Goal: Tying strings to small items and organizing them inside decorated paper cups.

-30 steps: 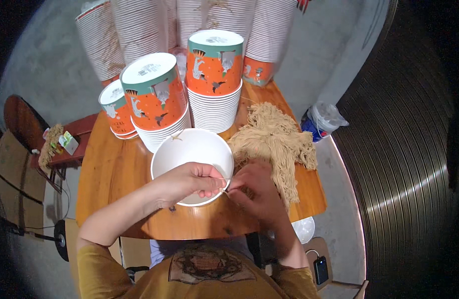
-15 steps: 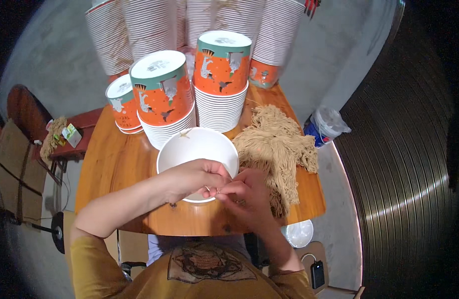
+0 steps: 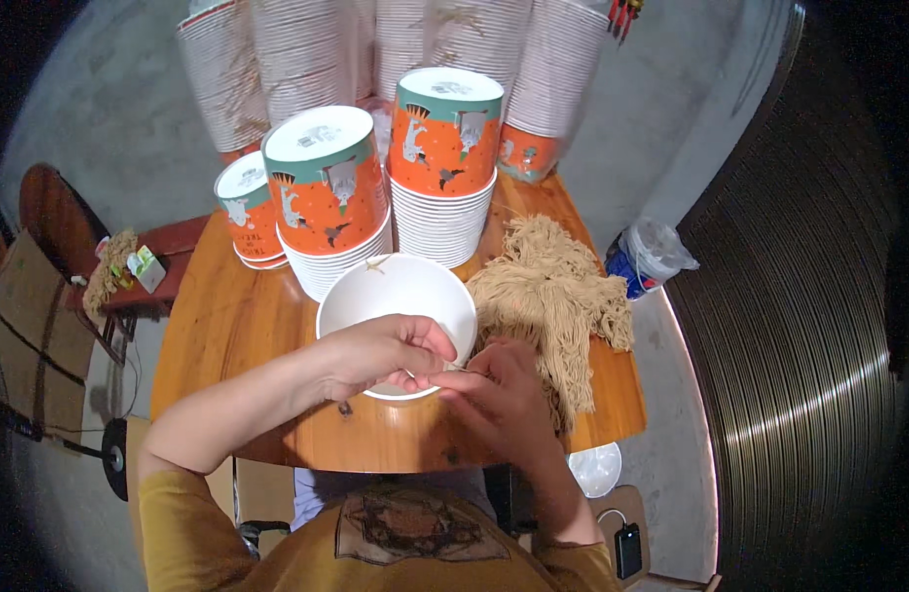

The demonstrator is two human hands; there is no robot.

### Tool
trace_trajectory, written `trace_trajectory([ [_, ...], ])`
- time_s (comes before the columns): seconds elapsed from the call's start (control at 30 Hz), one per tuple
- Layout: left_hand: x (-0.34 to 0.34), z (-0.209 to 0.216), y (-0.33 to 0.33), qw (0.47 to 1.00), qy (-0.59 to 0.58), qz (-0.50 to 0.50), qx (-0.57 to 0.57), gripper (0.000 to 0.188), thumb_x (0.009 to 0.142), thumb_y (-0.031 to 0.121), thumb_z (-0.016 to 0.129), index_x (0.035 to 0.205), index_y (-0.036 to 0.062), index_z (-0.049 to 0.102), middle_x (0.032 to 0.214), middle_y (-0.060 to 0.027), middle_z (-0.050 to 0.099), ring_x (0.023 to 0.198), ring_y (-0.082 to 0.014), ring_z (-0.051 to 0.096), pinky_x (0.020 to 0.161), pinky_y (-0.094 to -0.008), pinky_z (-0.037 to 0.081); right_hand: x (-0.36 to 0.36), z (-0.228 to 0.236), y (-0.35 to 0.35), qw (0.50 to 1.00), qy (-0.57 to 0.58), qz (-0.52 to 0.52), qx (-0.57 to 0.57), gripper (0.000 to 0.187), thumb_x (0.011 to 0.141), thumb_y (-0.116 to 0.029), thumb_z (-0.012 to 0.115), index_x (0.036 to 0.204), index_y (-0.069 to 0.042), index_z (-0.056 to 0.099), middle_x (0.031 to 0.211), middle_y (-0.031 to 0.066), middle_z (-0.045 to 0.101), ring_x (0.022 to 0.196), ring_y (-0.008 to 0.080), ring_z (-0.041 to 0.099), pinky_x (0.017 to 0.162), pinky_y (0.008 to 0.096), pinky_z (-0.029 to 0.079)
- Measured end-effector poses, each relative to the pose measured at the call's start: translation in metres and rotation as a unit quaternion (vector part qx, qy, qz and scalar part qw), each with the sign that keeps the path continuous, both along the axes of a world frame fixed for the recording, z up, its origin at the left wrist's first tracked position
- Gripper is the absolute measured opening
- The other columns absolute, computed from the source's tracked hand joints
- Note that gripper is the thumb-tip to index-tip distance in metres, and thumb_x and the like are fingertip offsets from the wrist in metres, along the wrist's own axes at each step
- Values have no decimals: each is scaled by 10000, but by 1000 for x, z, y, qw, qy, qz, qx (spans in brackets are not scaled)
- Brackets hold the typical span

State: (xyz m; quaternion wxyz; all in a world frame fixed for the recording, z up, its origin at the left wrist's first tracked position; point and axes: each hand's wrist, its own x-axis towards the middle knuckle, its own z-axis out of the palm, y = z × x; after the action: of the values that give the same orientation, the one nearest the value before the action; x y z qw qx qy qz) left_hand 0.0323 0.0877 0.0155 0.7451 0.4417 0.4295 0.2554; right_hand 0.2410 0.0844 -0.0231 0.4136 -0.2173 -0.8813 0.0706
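Observation:
A white paper bucket (image 3: 351, 296) stands mouth up near the front edge of the wooden table. A small knot of tan cord (image 3: 377, 264) shows inside its far wall. Over the bucket's near right rim, my left hand (image 3: 390, 353) pinches a thin length of cord between thumb and fingers. My right hand (image 3: 499, 390) meets it there, its fingertips closed on the same cord. Most of that cord is hidden by my fingers. Right of the bucket, close by my right hand, lies a loose pile of tan cords (image 3: 548, 281).
Upside-down stacks of orange and green buckets, a left stack (image 3: 326, 197) and a right stack (image 3: 446, 148), rise behind the bowl-like opening. Tall wrapped white stacks (image 3: 558, 69) line the back. A blue-and-white pail (image 3: 644, 259) stands beyond the table's right edge.
My right hand has shifted slightly right and its fingers have turned at the cord. My left hand stays almost in place. The whole view has shifted slightly.

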Motion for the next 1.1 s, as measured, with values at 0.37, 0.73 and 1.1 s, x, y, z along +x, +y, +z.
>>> trace_trajectory([
  [0.37,-1,2,-3,994,35,-13,99,318,783,-60,566,1084,14,495,932,-38,550,833,-117,548,791,-237,446,-6,-12,-1,985,94,-30,-143,241,765,-109,700,984,-114,602,811,57,540,778,260,538,728,393,409],
  [0.73,5,6,-8,972,132,-11,196,281,833,46,617,1094,11,520,904,-20,541,839,-100,531,811,-226,430,-7,-10,4,988,90,-44,-117,173,789,-183,684,894,-64,615,788,96,569,755,305,554,704,422,411],
  [1.1,-2,-9,11,993,90,-72,20,194,858,83,645,1038,17,617,948,-37,640,873,-100,590,814,-228,463,-6,-4,3,988,70,-59,-128,124,762,-111,707,833,-63,617,785,82,538,782,262,521,698,361,403],
])
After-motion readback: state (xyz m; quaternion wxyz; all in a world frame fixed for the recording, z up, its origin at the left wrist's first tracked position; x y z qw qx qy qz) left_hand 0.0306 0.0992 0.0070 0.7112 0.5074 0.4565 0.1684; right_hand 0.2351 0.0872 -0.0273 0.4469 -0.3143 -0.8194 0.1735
